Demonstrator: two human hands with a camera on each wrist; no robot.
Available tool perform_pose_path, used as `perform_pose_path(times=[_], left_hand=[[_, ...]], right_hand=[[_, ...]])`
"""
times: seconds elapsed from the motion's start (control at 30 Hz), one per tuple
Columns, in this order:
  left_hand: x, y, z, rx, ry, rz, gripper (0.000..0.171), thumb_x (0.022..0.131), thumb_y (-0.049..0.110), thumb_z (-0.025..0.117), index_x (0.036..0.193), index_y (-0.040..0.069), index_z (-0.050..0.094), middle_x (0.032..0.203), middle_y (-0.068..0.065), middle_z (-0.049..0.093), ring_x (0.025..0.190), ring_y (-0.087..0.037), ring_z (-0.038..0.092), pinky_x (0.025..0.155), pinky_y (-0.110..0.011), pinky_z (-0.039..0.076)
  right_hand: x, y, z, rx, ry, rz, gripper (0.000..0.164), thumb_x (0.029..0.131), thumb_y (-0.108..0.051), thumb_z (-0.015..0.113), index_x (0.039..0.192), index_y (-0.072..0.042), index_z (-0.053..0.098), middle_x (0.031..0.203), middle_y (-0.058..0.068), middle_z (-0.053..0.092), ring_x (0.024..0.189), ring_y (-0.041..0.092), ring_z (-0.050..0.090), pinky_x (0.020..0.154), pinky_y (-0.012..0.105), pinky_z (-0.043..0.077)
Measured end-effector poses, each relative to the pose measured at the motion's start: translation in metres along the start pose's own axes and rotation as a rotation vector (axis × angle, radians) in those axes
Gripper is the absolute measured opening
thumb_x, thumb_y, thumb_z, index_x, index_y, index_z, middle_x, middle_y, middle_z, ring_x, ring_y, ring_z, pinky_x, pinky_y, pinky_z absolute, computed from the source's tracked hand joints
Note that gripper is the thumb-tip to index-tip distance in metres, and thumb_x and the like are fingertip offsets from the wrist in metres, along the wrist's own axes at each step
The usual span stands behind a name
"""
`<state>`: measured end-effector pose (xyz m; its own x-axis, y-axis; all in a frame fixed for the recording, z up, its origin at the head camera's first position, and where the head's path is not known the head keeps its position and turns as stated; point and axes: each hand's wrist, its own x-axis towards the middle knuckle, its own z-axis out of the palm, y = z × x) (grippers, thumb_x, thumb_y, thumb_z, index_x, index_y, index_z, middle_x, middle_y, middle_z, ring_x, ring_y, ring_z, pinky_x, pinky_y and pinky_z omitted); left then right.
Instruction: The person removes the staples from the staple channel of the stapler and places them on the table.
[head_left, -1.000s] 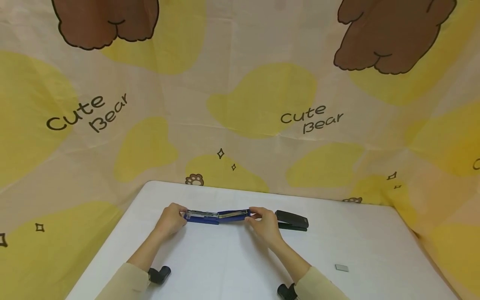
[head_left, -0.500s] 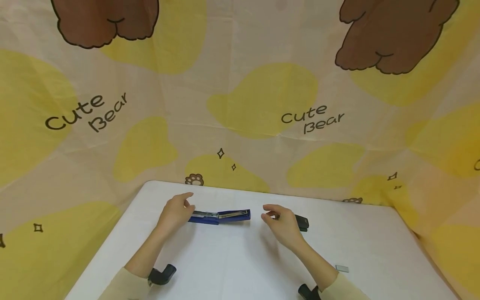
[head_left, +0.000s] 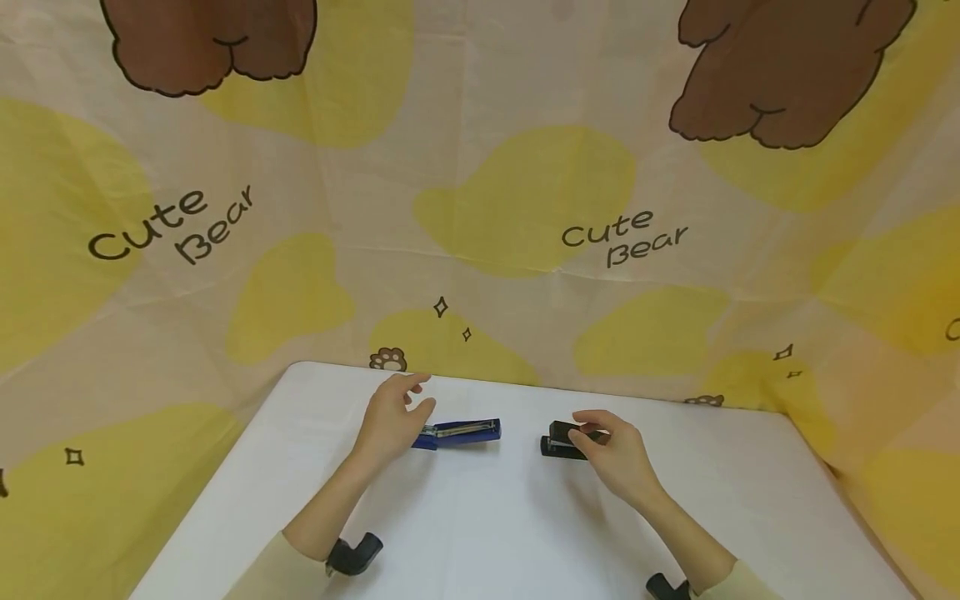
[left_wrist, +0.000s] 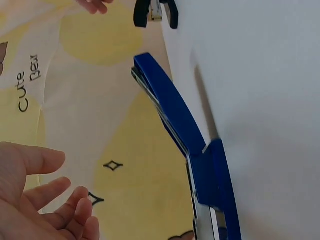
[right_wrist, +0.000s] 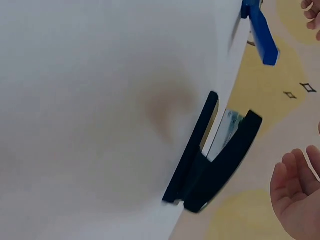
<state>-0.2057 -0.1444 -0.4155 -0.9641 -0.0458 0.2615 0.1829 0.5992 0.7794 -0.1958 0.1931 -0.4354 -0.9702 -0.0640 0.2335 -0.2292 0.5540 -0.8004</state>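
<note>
A blue stapler (head_left: 468,431) lies opened out flat on the white table, its metal staple channel exposed; the left wrist view shows its hinge and raised blue arm (left_wrist: 172,102). My left hand (head_left: 393,421) hovers over its left half, hiding that part from the head view, fingers loosely extended and holding nothing. To the right, a black stapler (head_left: 562,447) rests with its top arm lifted from its base. Above it is my right hand (head_left: 618,454), covering its right end in the head view; the right wrist view has the fingers (right_wrist: 295,175) apart from the black stapler.
The white table (head_left: 487,533) ends at a curtain (head_left: 525,333) printed with bears and yellow patches, right behind the staplers. Black wrist camera mounts (head_left: 356,554) stick out from both forearms. The right forearm crosses the table's right side.
Both hands have let go of the blue stapler, which stays opened out. My right hand has moved right over the black stapler; my left has risen and shifted right. The small grey strip is now hidden.
</note>
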Motion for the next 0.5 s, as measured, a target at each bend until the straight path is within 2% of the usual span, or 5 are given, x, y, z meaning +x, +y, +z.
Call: perform_pose_path(times=[0.07,0.17,0.33,0.5], left_hand=[[0.0,0.006,0.006,-0.012,-0.004,0.013,0.041,0.094,0.013,0.074,0.134,0.002,0.068,0.114,-0.012,0.068,0.102,-0.03,0.058,0.081,-0.04,0.046],[-0.001,0.015,0.014,-0.031,-0.011,0.03,0.041,0.094,0.014,0.075,0.133,0.004,0.069,0.116,-0.011,0.068,0.104,-0.028,0.059,0.082,-0.041,0.049],[0.0,0.026,0.026,-0.074,-0.026,0.078,0.042,0.094,0.017,0.076,0.134,0.007,0.069,0.118,-0.009,0.068,0.105,-0.025,0.059,0.084,-0.042,0.05],[0.002,0.033,0.038,-0.114,-0.055,0.106,0.045,0.094,0.021,0.078,0.136,0.008,0.068,0.122,-0.008,0.066,0.112,-0.026,0.058,0.091,-0.044,0.051]], right_hand=[[-0.001,0.004,-0.006,-0.011,0.0,0.016,0.027,0.093,-0.009,0.077,0.119,-0.004,0.074,0.106,0.01,0.072,0.08,0.023,0.069,0.067,0.027,0.053],[-0.001,0.012,-0.014,-0.055,0.006,0.018,0.028,0.093,-0.01,0.077,0.121,-0.005,0.073,0.111,0.011,0.073,0.091,0.025,0.069,0.076,0.03,0.055],[0.0,0.026,-0.025,-0.119,0.014,-0.019,0.032,0.095,-0.013,0.076,0.125,-0.003,0.071,0.122,0.015,0.072,0.109,0.033,0.067,0.092,0.045,0.054],[0.0,0.04,-0.036,-0.147,-0.009,-0.023,0.039,0.096,-0.018,0.076,0.131,-0.001,0.067,0.129,0.019,0.069,0.117,0.038,0.064,0.099,0.056,0.05]])
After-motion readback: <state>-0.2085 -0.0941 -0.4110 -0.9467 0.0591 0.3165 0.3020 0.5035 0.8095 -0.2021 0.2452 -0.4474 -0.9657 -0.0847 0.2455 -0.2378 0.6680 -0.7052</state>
